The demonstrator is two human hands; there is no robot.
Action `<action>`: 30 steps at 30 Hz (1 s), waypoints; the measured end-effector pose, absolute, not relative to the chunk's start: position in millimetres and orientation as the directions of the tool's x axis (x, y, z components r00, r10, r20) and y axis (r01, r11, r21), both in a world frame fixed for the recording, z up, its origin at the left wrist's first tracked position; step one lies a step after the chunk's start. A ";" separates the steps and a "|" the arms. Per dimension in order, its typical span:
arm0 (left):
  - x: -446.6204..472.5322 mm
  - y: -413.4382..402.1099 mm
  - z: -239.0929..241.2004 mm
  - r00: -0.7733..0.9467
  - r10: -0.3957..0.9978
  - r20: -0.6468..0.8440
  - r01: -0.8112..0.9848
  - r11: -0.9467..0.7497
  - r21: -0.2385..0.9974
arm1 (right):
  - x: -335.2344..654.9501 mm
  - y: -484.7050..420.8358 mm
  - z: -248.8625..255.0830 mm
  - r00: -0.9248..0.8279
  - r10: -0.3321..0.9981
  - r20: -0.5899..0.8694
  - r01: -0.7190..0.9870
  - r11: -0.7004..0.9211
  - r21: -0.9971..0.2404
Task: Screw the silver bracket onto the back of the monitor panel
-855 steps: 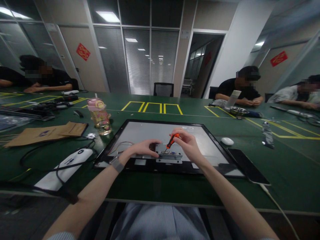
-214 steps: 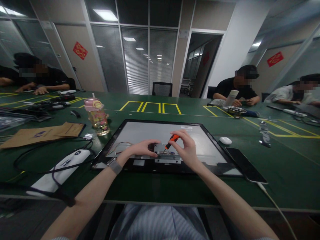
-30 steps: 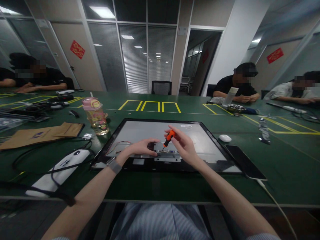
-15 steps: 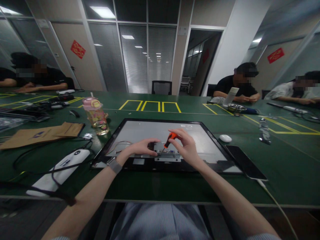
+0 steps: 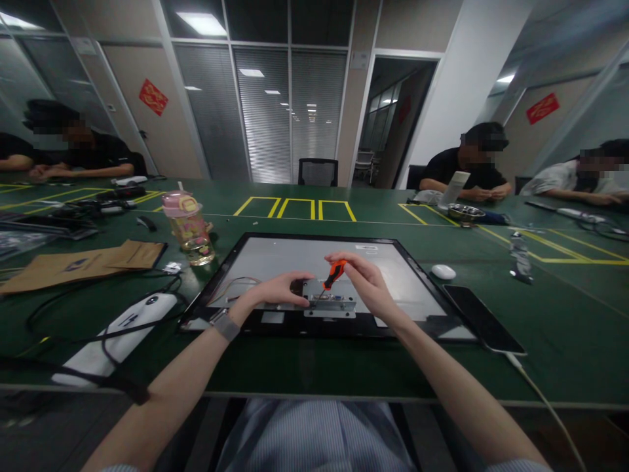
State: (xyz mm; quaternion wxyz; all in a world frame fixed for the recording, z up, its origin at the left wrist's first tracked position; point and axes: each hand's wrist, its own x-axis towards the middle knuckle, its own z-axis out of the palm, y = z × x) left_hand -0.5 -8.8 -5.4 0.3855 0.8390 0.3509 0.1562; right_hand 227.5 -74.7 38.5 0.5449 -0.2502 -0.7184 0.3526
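An orange and black screwdriver [image 5: 335, 275] is in my right hand [image 5: 366, 282], its handle between thumb and fingers. The shaft slants down to the left, its tip at a metal bracket [image 5: 330, 313] with connectors. My left hand [image 5: 285, 290] curves around the bracket's left end, thumb near the screwdriver tip and fingers on the far side; a dark part shows between them. The bracket is on the flat display panel [image 5: 289, 252], which lies on the table with its grey back up and a black frame around it.
Left of the panel stand a pink-lidded bottle [image 5: 189, 229], a paper bag [image 5: 83, 265] and a white power bank [image 5: 118, 337] with black cables. On the right lie a phone [image 5: 484, 318] on a cable and a white earbud case [image 5: 443, 271]. Other people sit across the green table [image 5: 304, 367].
My right hand has turned slightly and its fingers have shifted on the screwdriver handle. The screwdriver tip stays at the bracket. My left hand holds its place.
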 end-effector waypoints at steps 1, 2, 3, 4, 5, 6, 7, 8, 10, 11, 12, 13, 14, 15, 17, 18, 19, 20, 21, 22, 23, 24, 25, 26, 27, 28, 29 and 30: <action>-0.5 -8.5 -6.1 0.706 0.708 -0.007 0.465 -0.456 0.759 | 227.4 -73.7 37.9 -0.264 0.742 0.617 -0.023 0.634 -0.773; -0.6 -8.1 -6.8 0.708 0.707 -0.003 0.461 -0.458 0.761 | 227.2 -72.7 37.2 -0.243 0.740 0.628 -0.026 0.642 -0.766; -0.8 -7.7 -7.4 0.710 0.704 -0.001 0.458 -0.461 0.760 | 227.0 -72.0 36.3 -0.223 0.738 0.636 -0.032 0.647 -0.762; -1.0 -7.3 -7.9 0.710 0.704 0.001 0.459 -0.463 0.758 | 226.9 -71.6 35.6 -0.210 0.740 0.639 -0.036 0.647 -0.762; -1.2 -7.0 -8.2 0.708 0.706 0.000 0.463 -0.464 0.756 | 226.9 -71.5 35.1 -0.204 0.746 0.634 -0.037 0.642 -0.766; -1.4 -6.8 -8.3 0.706 0.708 -0.003 0.468 -0.463 0.752 | 227.1 -71.9 35.0 -0.206 0.752 0.626 -0.037 0.633 -0.773; -1.5 -6.8 -8.2 0.704 0.710 -0.008 0.474 -0.462 0.750 | 227.3 -72.6 35.3 -0.214 0.759 0.615 -0.031 0.624 -0.780; -1.5 -6.9 -7.9 0.701 0.713 -0.013 0.481 -0.460 0.746 | 227.5 -73.6 36.2 -0.223 0.762 0.608 -0.020 0.620 -0.785; -1.3 -7.5 -7.0 0.694 0.719 -0.018 0.494 -0.458 0.739 | 227.7 -75.8 39.1 -0.242 0.759 0.605 0.015 0.626 -0.779; -1.2 -8.0 -6.5 0.693 0.720 -0.018 0.495 -0.459 0.738 | 227.6 -76.6 40.6 -0.254 0.752 0.608 0.036 0.635 -0.772; -1.0 -8.4 -6.0 0.693 0.721 -0.017 0.494 -0.457 0.740 | 227.5 -77.1 41.9 -0.267 0.743 0.613 0.053 0.647 -0.761; -0.8 -8.9 -5.5 0.693 0.721 -0.016 0.490 -0.454 0.744 | 227.2 -77.2 42.7 -0.274 0.734 0.621 0.062 0.658 -0.750; -0.6 -9.3 -5.0 0.696 0.717 -0.016 0.483 -0.452 0.750 | 226.7 -77.0 42.9 -0.274 0.727 0.630 0.063 0.667 -0.743; -0.5 -9.7 -4.5 0.701 0.713 -0.015 0.477 -0.452 0.754 | 226.3 -76.6 42.5 -0.262 0.723 0.639 0.056 0.673 -0.738; -0.4 -10.1 -3.6 0.705 0.709 -0.017 0.475 -0.454 0.754 | 225.2 -75.7 40.2 -0.218 0.726 0.652 0.039 0.675 -0.737; -0.5 -10.1 -3.2 0.705 0.708 -0.020 0.479 -0.457 0.750 | 224.6 -75.5 38.7 -0.202 0.732 0.651 0.040 0.670 -0.741; -0.6 -10.0 -2.9 0.706 0.708 -0.020 0.484 -0.461 0.744 | 224.1 -75.7 37.3 -0.195 0.738 0.646 0.048 0.665 -0.745; -0.6 -9.8 -2.8 0.707 0.707 -0.019 0.487 -0.467 0.738 | 223.6 -76.3 36.3 -0.196 0.741 0.642 0.063 0.663 -0.746; -0.7 -9.6 -2.9 0.707 0.707 -0.014 0.487 -0.472 0.735 | 223.1 -77.3 35.7 -0.204 0.739 0.642 0.081 0.666 -0.741; -0.7 -9.3 -3.0 0.709 0.705 -0.010 0.483 -0.476 0.735 | 222.6 -78.5 35.6 -0.217 0.733 0.644 0.099 0.673 -0.733; -0.6 -9.1 -3.2 0.711 0.703 -0.005 0.479 -0.479 0.736 | 222.2 -79.9 36.0 -0.232 0.724 0.650 0.113 0.684 -0.721; -0.5 -9.0 -3.4 0.711 0.703 -0.005 0.478 -0.478 0.737 | 221.8 -81.2 36.8 -0.246 0.713 0.657 0.122 0.695 -0.708; -0.4 -9.0 -3.6 0.707 0.707 -0.009 0.483 -0.474 0.736 | 221.4 -82.3 37.7 -0.259 0.702 0.663 0.123 0.705 -0.698; -0.3 -9.0 -3.7 0.701 0.713 -0.015 0.492 -0.469 0.734 | 221.2 -83.0 38.5 -0.270 0.695 0.667 0.117 0.711 -0.694; -0.2 -9.1 -3.8 0.696 0.718 -0.021 0.500 -0.465 0.731 | 221.1 -83.1 39.1 -0.278 0.695 0.664 0.105 0.709 -0.698; -0.2 -9.2 -3.8 0.692 0.722 -0.024 0.506 -0.461 0.729 | 221.1 -82.8 39.1 -0.281 0.701 0.656 0.090 0.700 -0.709; -0.3 -9.3 -3.8 0.691 0.722 -0.024 0.505 -0.460 0.730 | 221.2 -81.9 38.6 -0.279 0.710 0.646 0.075 0.687 -0.723; -0.5 -9.2 -3.8 0.695 0.719 -0.021 0.500 -0.461 0.733 | 221.5 -80.6 37.6 -0.267 0.720 0.641 0.067 0.677 -0.733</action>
